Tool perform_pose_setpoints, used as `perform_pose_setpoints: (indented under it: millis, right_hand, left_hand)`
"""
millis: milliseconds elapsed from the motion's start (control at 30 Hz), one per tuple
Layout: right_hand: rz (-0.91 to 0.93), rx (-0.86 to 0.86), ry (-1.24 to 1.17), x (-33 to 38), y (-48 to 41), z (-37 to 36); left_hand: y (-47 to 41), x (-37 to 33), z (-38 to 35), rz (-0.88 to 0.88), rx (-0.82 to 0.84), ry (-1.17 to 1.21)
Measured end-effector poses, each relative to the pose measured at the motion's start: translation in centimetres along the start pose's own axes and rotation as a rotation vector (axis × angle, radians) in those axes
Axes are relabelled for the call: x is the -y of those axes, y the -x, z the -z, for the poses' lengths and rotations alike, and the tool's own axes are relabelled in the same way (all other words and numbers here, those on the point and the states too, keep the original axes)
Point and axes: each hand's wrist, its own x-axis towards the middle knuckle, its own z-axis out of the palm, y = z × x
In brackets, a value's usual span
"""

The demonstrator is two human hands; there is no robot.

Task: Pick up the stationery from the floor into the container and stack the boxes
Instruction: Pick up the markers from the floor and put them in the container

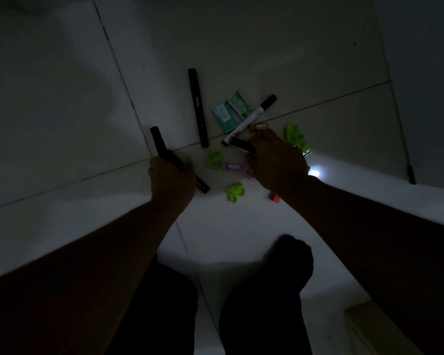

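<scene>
L hand [172, 178] is closed round a black pen [162, 147], gripped mid-barrel w/ both ends sticking out. R hand [277, 162] is curled over a dark marker [242, 145], one end poking out past the knuckles. It's judged a pinch, but the fingertips are hidden & the light is v. poor.

Risk 1: the white marker [251, 119] lies w/ its lower end right at the dark marker, touching or not can't be told. If the dark one is lifted at an angle, the white one may be knocked & rolled off across the floor [62, 124].

Risk 2: w/ both hands already loaded, a 2nd item added to either grip could let a pen slip, esp. on smooth tile.

Risk 3: small bits could be missed in this gloom. The pink pieces [231, 167] are partly under the R hand, the orange block [274, 197] is tucked by the R forearm, and lime-green pieces [236, 192] are scattered near both hands.

Further out, the green boxes [231, 111] lie overlapped beside a long black pen [198, 108]; neither is touched, so stacking is not yet begun.

No container can be ID'd for certain. A pale box-like edge [369, 329] at bottom R may be it, so a blind drop could miss.
</scene>
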Motion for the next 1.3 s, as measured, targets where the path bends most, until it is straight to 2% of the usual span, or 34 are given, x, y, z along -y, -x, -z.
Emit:
perform_pose_setpoints:
  millis: [67,233,333,500,667,767,900,1000,1167,1300]
  right_hand:
    - [0.028,-0.044,0.029,0.1,0.0,0.0]
    - [0.245,-0.189,0.019,0.1,0.2,0.0]
    - [0.248,-0.230,-0.040,0.1,-0.5,0.5]
    - [0.259,-0.139,-0.123,0.0,-2.0,1.3]
    - [0.290,-0.082,0.030,-0.8,-3.1,1.4]
    - [0.269,-0.061,0.137,-1.0,-3.6,1.1]
    - [0.220,-0.087,0.103,-0.8,-3.4,0.8]
    - [0.228,-0.100,0.059,-1.0,-3.2,0.6]
    - [0.329,-0.091,0.074,-2.2,-3.6,1.1]
    - [0.328,-0.189,-0.006,-2.5,-3.2,2.0]
  left_hand:
    - [-0.2,-0.1,-0.1,-0.025,-0.019,-0.055]
    - [-0.5,0.0,-0.2,-0.027,-0.060,-0.102]
    - [-0.2,0.0,0.1,-0.088,-0.084,-0.089]
    - [-0.6,-1.6,0.9,-0.237,-0.096,0.023]
    - [-2.0,-4.7,1.0,-0.357,-0.153,0.078]
    - [-3.1,-6.3,0.3,-0.380,-0.127,0.064]
    - [-4.2,-7.3,-0.9,-0.410,-0.053,-0.077]
    - [-4.4,-7.5,-1.7,-0.465,-0.068,-0.155]
    - [-4.2,-7.5,-2.2,-0.526,-0.058,-0.144]
    - [-4.1,-7.4,-1.4,-0.489,-0.030,-0.113]
